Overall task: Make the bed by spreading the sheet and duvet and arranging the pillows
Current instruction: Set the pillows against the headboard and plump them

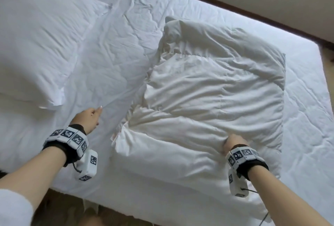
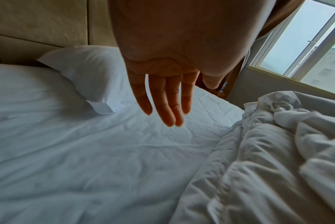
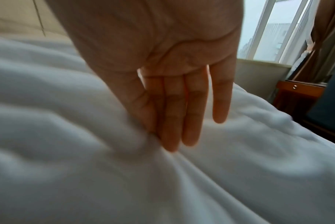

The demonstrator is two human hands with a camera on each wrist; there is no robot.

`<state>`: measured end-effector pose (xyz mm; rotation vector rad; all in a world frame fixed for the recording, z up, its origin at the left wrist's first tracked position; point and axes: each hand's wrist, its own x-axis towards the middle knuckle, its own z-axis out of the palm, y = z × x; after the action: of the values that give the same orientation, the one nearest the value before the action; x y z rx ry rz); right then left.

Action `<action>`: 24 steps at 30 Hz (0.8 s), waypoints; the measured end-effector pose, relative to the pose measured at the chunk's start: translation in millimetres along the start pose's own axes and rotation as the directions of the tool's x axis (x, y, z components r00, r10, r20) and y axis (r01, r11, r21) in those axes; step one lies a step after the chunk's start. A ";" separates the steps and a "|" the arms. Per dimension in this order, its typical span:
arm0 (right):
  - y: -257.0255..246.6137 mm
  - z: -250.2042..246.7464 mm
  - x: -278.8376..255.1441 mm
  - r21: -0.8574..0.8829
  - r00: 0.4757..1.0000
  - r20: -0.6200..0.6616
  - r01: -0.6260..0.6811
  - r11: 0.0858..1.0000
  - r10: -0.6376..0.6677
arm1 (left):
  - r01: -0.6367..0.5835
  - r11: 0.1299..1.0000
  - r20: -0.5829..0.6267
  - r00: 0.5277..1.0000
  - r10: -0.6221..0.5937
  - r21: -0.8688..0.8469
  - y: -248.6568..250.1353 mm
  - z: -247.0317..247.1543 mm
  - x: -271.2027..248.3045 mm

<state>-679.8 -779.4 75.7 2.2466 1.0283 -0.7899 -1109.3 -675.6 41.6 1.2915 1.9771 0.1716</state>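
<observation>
Duvet [image 1: 216, 95] bunched beside pillow [image 1: 36, 41], nightstand [image 3: 301, 97] beyond

bed [image 1: 298, 32] | white sheet [image 1: 112, 59] | pillow [image 1: 39, 35], folded duvet [image 1: 216, 90] on top

No readable text, wristband tags [image 1: 72, 136] (patterns only)

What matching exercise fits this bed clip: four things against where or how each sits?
Things:
1. plump white pillow
2. rumpled cream-white duvet
3. left hand
4. right hand

States:
A. fingers straight, over the wrinkled white sheet
B. bunched in a heap on the bed's foot half
C. fingers on the duvet's near part
D. at the head end, by the padded beige headboard

Pairs: 1-D, 2-B, 3-A, 4-C
</observation>
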 end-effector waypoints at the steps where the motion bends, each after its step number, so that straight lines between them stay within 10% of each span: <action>1: -17.8 -11.3 -8.9 0.036 0.997 -0.082 0.016 0.999 -0.013 | -0.011 1.000 0.015 1.000 0.011 -0.017 -3.1 -3.5 7.9; 9: -197.1 -46.1 -88.4 -0.144 0.702 -0.518 0.492 0.859 -0.489 | -0.149 0.989 0.219 0.965 0.146 -0.005 -23.7 -45.1 73.8; 14: -289.5 -53.3 -96.9 -0.436 0.743 -0.343 0.416 0.798 -0.575 | -0.180 0.984 0.234 0.957 0.173 0.008 -49.7 -89.4 111.8; 20: -327.8 -73.3 -63.7 -0.843 0.830 -0.039 0.271 0.464 -0.556 | -0.176 0.984 0.243 0.955 0.170 0.003 -74.6 -107.8 138.7; 24: -343.3 -65.4 -29.9 -0.935 0.782 0.073 0.270 0.231 -0.619 | -0.127 0.991 0.272 0.954 0.130 -0.028 -97.4 -106.7 151.9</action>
<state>-950.4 -556.5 63.1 1.0278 1.7709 0.0927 -1281.2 -566.5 -8.6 1.3600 1.6584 0.0619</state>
